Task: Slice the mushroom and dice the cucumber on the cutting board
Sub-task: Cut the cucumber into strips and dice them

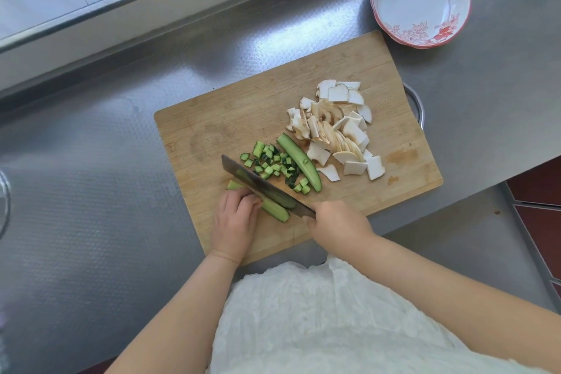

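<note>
Dicing cucumber: left hand [235, 212] fingers curling onto strip [274, 209], right hand [335, 226] gripping knife [261, 185], apparently mid-cut. Next: crosswise cuts; mushroom [337, 127] looking sliced.

white mushroom slices [340, 127] heaped right on wooden cutting board [212, 118], green cucumber dice [274, 165] beside uncut strips [299, 161]

There is only one view, from a wide-angle camera worn on the person's head. It looks forward and steeply down, almost straight onto the worktop [91, 222]. The camera is quite near: both forearms enter from the bottom edge, and the left hand [233, 218] and the right hand [337, 225] lie a little below the middle. Beyond the hands, the cutting board [243, 106] fills the centre. Straight lines bend near the edges.
</note>
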Available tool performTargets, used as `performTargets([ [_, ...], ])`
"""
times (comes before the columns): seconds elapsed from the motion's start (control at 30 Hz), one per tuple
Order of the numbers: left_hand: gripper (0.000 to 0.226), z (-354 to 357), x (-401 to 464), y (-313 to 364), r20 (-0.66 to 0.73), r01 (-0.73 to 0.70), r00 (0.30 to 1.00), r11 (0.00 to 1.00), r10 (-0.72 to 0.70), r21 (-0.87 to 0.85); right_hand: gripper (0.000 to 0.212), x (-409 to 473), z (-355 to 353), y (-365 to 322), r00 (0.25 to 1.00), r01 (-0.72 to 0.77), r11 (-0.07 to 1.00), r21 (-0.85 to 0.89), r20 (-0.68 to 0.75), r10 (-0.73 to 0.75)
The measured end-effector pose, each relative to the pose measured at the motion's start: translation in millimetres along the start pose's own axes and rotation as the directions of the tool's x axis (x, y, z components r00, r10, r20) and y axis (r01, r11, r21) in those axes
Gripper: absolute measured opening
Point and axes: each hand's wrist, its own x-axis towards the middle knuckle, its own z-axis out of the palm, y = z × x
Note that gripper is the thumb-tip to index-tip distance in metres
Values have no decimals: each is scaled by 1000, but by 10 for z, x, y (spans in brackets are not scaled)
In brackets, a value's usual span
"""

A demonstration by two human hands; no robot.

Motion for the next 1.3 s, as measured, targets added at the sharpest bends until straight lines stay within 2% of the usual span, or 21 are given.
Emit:
performTargets([
  [0.1, 15, -128, 58, 104, -27, 46, 999, 999, -46, -8, 23, -43, 10, -3, 998, 42, 999, -11, -37, -42],
  [0.23, 19, -513, 458, 383, -243, 115, 961, 989, -134, -93, 24, -86, 109, -20, 989, 97, 989, -115, -99, -109],
  [0.3, 38, -735, 818, 492, -101, 129, 986, 990, -134, -56, 29, -90, 131, -31, 987, 103, 986, -134, -111, -118],
  [0.33, 52, -819, 1003, 536, 120, 137, 983, 991, -137, 9, 31, -95, 141, -38, 986, 103, 984, -143, -118, -120],
  [0.37, 66, -857, 1169, 570, 385, 147, 906, 985, -173, 94, 31, -102, 161, -41, 985, 102, 984, -148, -125, -121],
  [0.43, 84, -827, 1420, 649, 762, 130, 575, 953, -297, 273, 30, -112, 199, -49, 982, 99, 982, -160, -142, -122],
  [0.47, 87, -773, 1489, 675, 839, 99, 414, 933, -354, 345, 29, -115, 209, -49, 981, 103, 980, -168, -146, -128],
  [0.53, 91, -655, 1541, 723, 878, 16, 212, 900, -429, 436, 26, -117, 210, -52, 979, 112, 978, -175, -150, -139],
  [0.6, 95, -547, 1540, 753, 879, -53, 105, 880, -465, 472, 25, -121, 198, -48, 975, 119, 976, -181, -164, -149],
  [0.73, 96, -513, 1569, 825, 875, -75, 50, 872, -481, 483, 27, -146, 200, -38, 962, 150, 978, -143, -207, -178],
  [0.8, 95, -559, 1565, 851, 867, -74, 59, 864, -495, 499, 31, -162, 197, -42, 960, 156, 982, -106, -220, -176],
  [0.83, 91, -600, 1572, 852, 869, -81, 117, 867, -481, 491, 32, -167, 195, -43, 958, 158, 983, -91, -226, -175],
  [0.87, 81, -656, 1583, 848, 869, -76, 242, 885, -431, 460, 33, -176, 193, -41, 957, 162, 984, -77, -230, -176],
  [0.93, 53, -828, 1593, 801, 725, 7, 651, 957, -225, 291, 33, -190, 191, -35, 958, 163, 986, -43, -230, -168],
  [0.97, 42, -946, 1549, 790, 529, 70, 837, 986, -140, 149, 32, -198, 191, -27, 959, 161, 987, -30, -229, -164],
  [1.0, 33, -1060, 1463, 767, 274, 122, 955, 993, -115, -6, 31, -208, 194, -16, 958, 164, 986, -27, -236, -166],
  [1.03, 27, -1140, 1349, 719, 25, 151, 988, 977, -149, -150, 30, -207, 207, -6, 954, 169, 985, -31, -245, -171],
  [1.07, 24, -1155, 1212, 638, -145, 177, 965, 951, -218, -253, 27, -210, 214, 3, 951, 173, 984, -44, -254, -178],
  [1.1, 24, -1111, 1044, 532, -216, 222, 930, 924, -296, -311, 24, -207, 224, 9, 949, 175, 983, -61, -254, -185],
  [1.2, 25, -830, 514, 254, -145, 409, 872, 858, -468, -310, 22, -212, 246, 10, 954, 189, 974, -122, -211, -211],
  [1.3, 22, -669, 191, 176, -211, 394, 862, 872, -461, -291, 20, -231, 252, -4, 956, 197, 966, -168, -188, -227],
])
